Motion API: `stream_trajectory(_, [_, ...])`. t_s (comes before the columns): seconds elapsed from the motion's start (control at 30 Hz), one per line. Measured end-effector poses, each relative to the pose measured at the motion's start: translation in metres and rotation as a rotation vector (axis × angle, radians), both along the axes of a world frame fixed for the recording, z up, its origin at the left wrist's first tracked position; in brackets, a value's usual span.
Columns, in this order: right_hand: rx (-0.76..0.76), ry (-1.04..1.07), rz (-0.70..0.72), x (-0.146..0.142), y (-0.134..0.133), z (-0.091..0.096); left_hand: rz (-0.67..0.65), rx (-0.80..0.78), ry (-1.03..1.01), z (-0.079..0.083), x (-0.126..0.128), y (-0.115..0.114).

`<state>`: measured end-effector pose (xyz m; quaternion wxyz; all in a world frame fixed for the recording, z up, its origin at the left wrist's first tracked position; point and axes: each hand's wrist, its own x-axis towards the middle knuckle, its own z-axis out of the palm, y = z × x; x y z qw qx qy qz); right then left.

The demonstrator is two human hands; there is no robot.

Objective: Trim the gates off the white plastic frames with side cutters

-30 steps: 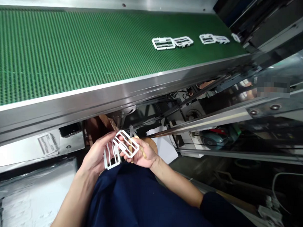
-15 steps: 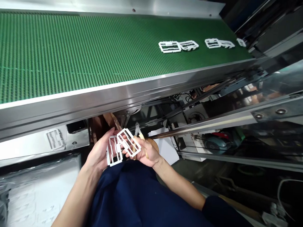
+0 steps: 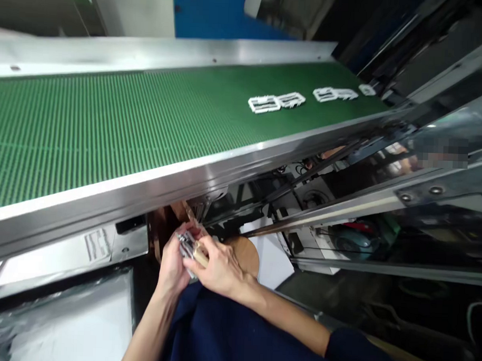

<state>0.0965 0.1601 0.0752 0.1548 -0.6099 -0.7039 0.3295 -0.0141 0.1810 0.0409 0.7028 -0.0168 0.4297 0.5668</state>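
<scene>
My left hand [image 3: 171, 266] is closed around white slotted plastic frames [image 3: 191, 274], mostly hidden by my fingers and blurred. Cutting pliers with cream handles [image 3: 201, 256] are gripped in my right hand [image 3: 221, 269]. Their metal head lies over the plastic in my left palm, so the two hands touch or nearly touch. Whether the jaws are on the plastic I cannot tell. Both hands are low in front of my dark blue clothing, below the conveyor's near edge. Several similar white plastic frames [image 3: 264, 104] lie on the green conveyor belt [image 3: 148, 124].
The conveyor's metal side rail [image 3: 210, 166] runs just beyond my hands. At lower left is a plastic-lined box [image 3: 82, 312], with a frame-shaped piece [image 3: 97, 244] on a pale surface above it. A round wooden disc [image 3: 246, 254] and white paper [image 3: 275, 263] lie to the right.
My right hand has moved left and turned, bringing the pliers over the plastic in my left hand. The frame its fingers held up is now down in the left hand. My view has tilted up.
</scene>
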Motion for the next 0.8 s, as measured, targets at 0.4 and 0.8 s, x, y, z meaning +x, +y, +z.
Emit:
stream_trajectory(0.4, [0.677,-0.505,-0.003,0.095,0.187,0.175,-0.114,-0.139,-0.147,-0.025,-0.029,-0.013])
stream_trajectory(0.8, [0.436,-1.039,0.390,0.105,0.304,0.185,-0.012,-0.162,-0.328,-0.018,-0.055,-0.039])
